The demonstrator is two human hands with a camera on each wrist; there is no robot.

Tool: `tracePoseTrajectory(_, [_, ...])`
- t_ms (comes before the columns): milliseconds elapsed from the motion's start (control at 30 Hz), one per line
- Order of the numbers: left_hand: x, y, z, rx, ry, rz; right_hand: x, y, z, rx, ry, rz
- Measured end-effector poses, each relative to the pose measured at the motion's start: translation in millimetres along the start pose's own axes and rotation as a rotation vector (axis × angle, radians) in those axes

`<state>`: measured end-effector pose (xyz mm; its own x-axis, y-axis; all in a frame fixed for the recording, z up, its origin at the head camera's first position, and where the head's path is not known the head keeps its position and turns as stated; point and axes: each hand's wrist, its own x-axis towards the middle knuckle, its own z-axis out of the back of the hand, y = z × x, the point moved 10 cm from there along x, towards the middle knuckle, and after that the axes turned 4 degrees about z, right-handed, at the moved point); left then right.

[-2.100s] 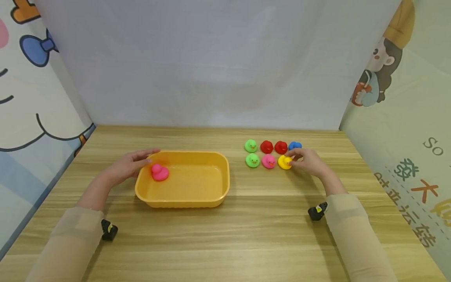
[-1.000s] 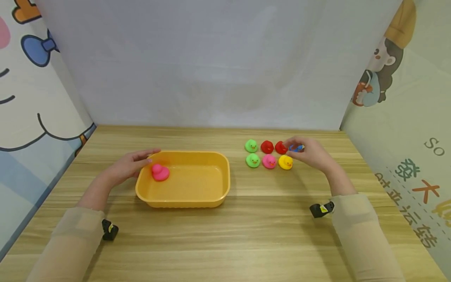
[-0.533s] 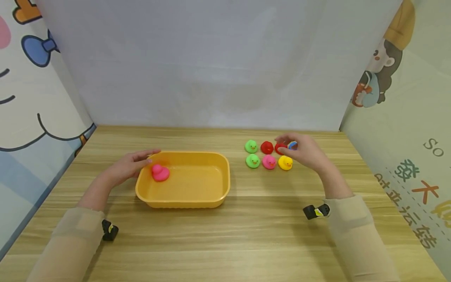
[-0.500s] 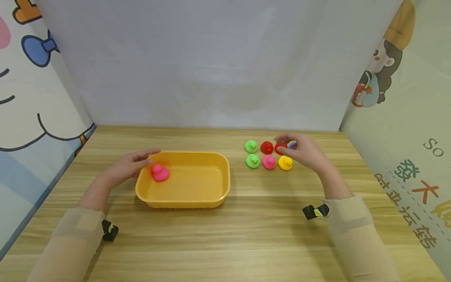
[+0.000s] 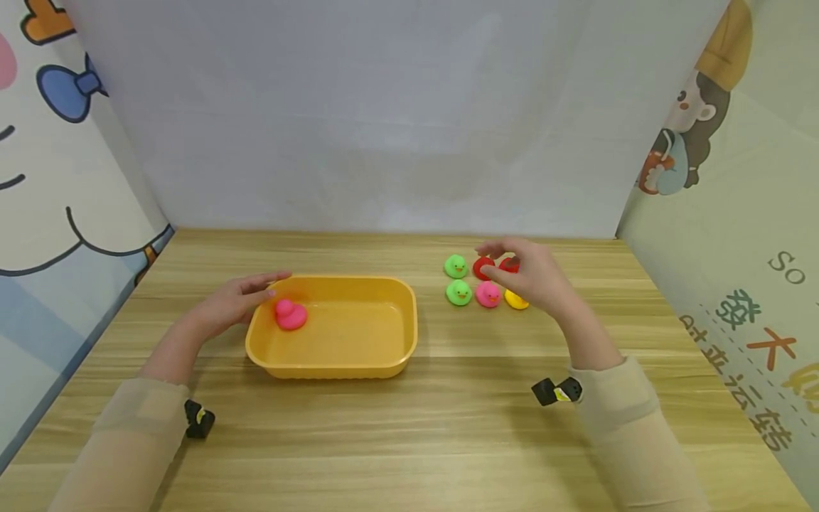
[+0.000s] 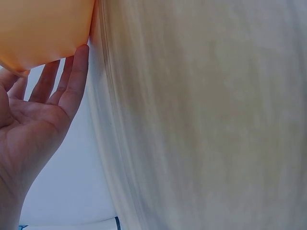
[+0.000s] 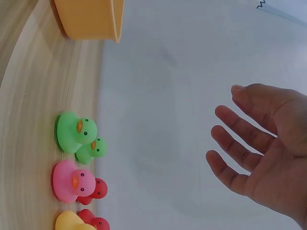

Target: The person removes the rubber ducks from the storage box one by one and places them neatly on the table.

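Note:
My left hand (image 5: 233,302) touches the left end of a yellow-orange plastic basin (image 5: 333,372). In the left wrist view, its fairly straight fingers (image 6: 74,81) lie against the basin's outer wall (image 6: 48,28). A pink rubber duck (image 5: 291,314) sits inside the basin near that end. Over the duck group hovers my right hand (image 5: 534,274), fingers spread and holding nothing. Below and around it are two green ducks (image 5: 456,267), a pink duck (image 7: 72,181), two red ducks (image 5: 483,269) and a yellow duck (image 5: 517,299). The hand hides the blue duck.
The ducks stand in two rows on a wood-grain table (image 5: 358,441), right of the basin. A pale cloth backdrop (image 5: 384,128) rises along the table's back edge. Printed cartoon sheets flank it on both sides. Each wrist carries a small black camera (image 5: 557,391).
My right hand has moved from beside the yellow duck up and leftward over the back row, now covering the blue duck and part of the red ones. The left hand and basin stay put.

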<state>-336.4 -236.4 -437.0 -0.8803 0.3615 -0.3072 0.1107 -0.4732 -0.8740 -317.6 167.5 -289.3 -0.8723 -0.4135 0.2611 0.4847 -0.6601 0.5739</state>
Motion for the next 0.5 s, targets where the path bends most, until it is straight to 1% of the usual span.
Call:
tracePoseTrajectory(267, [-0.8,0.4,0.3,0.000,-0.005,0.001,2.5,28.4,-7.8,0.020,-0.065,0.097])
tracePoseTrajectory(500, [0.3,1.1,0.5,-0.004,-0.004,-0.003,5.6,49.0,-17.9,0.074,-0.107,0.148])
